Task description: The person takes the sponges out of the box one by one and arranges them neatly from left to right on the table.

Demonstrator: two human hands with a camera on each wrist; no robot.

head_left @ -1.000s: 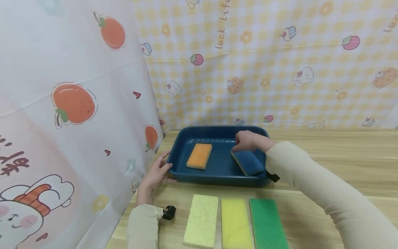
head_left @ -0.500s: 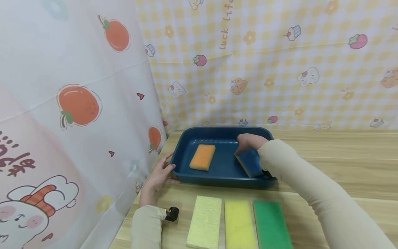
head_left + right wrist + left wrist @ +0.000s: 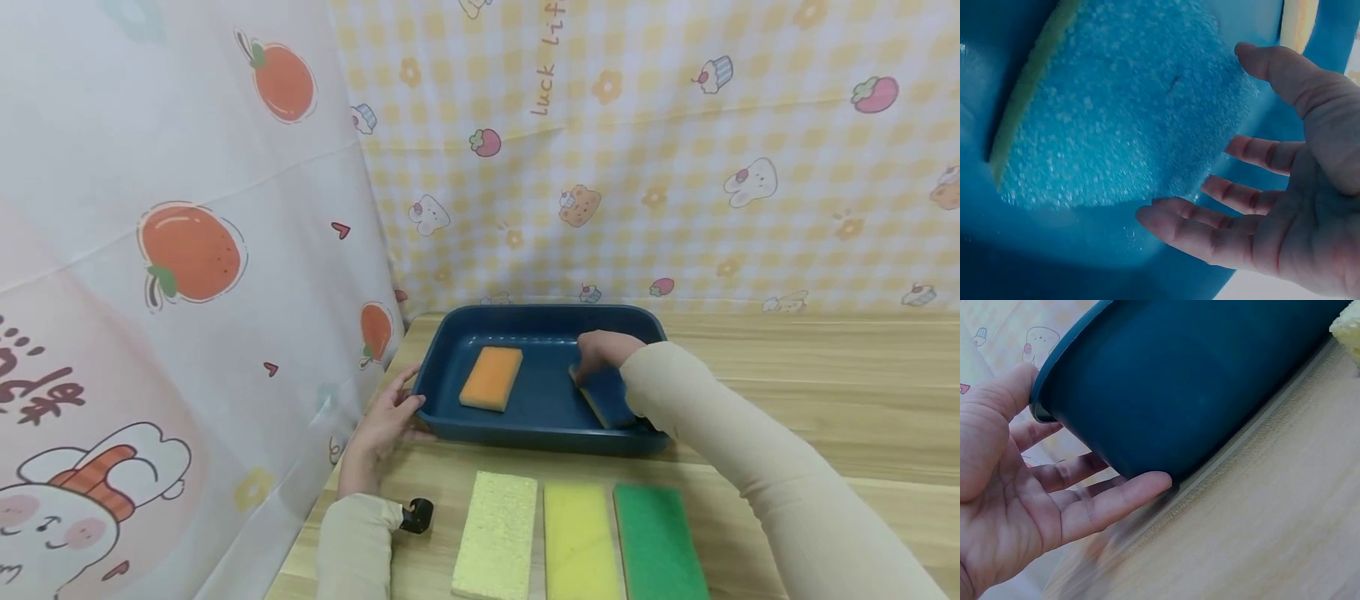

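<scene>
In the head view, a dark blue rectangular tray (image 3: 540, 433) stands on the wooden table. My left hand (image 3: 384, 427) holds its left end, thumb at the rim and fingers along the outer wall. Inside, an orange sponge (image 3: 491, 379) lies at the left. A blue sponge (image 3: 609, 396) with a pale yellowish side lies tilted at the right, partly hidden by my right arm. My right hand (image 3: 603, 350) reaches in and holds its far end. In the right wrist view, thumb and fingertips meet the edges of the blue sponge (image 3: 1129, 106).
In front of the tray, a pale yellow sponge (image 3: 495, 537), a brighter yellow sponge (image 3: 581, 542) and a green sponge (image 3: 660, 542) lie side by side. Printed cloths (image 3: 480, 208) hang behind and at the left. The wooden table (image 3: 810, 375) extends to the right.
My right hand has come down a little onto the blue sponge, whose top now shows less. My left hand keeps its hold on the tray. The whole view has shifted slightly.
</scene>
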